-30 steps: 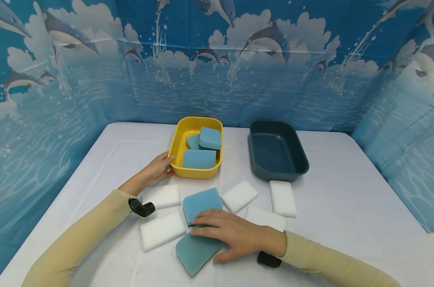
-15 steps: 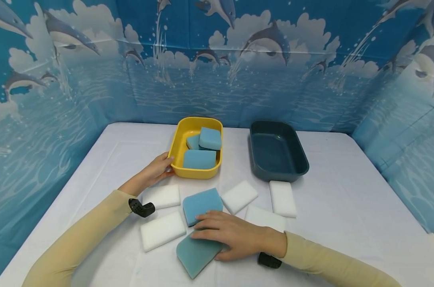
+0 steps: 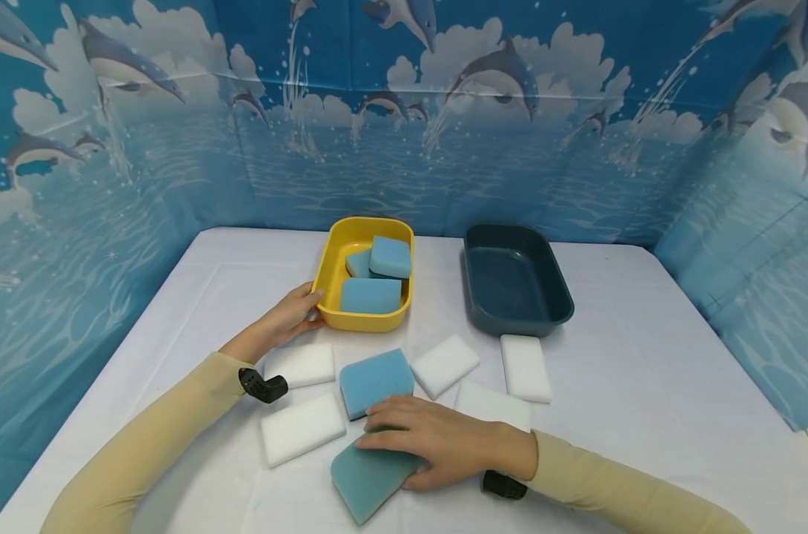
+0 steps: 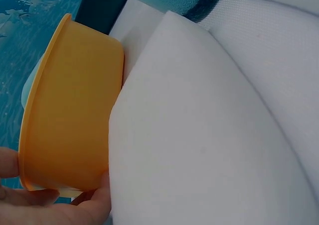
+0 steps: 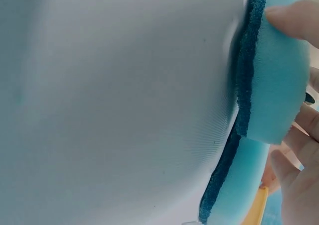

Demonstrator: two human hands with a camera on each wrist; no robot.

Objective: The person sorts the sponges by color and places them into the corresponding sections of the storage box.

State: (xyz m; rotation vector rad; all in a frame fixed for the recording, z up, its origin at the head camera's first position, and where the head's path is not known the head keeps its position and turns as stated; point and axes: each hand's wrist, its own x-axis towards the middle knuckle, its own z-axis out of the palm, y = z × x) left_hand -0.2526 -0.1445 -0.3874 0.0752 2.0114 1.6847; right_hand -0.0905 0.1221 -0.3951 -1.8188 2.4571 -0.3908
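Observation:
My left hand (image 3: pixel 289 314) grips the near-left corner of a yellow tray (image 3: pixel 364 322), thumb at its rim and fingers low on its outer wall. Several blue sponges (image 3: pixel 371 296) lie inside that tray. My right hand (image 3: pixel 431 440) holds a blue-green sponge (image 3: pixel 372 478) on the table, its thumb on one edge and the other fingers across the opposite side. In the right wrist view this sponge (image 5: pixel 278 80) shows a dark scouring layer facing the table. Just beyond it lies another blue sponge (image 3: pixel 376 380), close to my fingertips.
Several white sponges (image 3: pixel 302 429) are spread around the blue ones on the white tablecloth (image 3: pixel 644 386). A dark teal tray (image 3: pixel 519 326) stands at the back right, with a white sponge (image 3: pixel 525 369) right before it. A dolphin-print curtain (image 3: pixel 404 170) encloses the table's back and sides.
My right hand's thumb has drawn in against the near sponge, which has shifted slightly toward me and to the right. My left hand and the yellow tray stay as they were.

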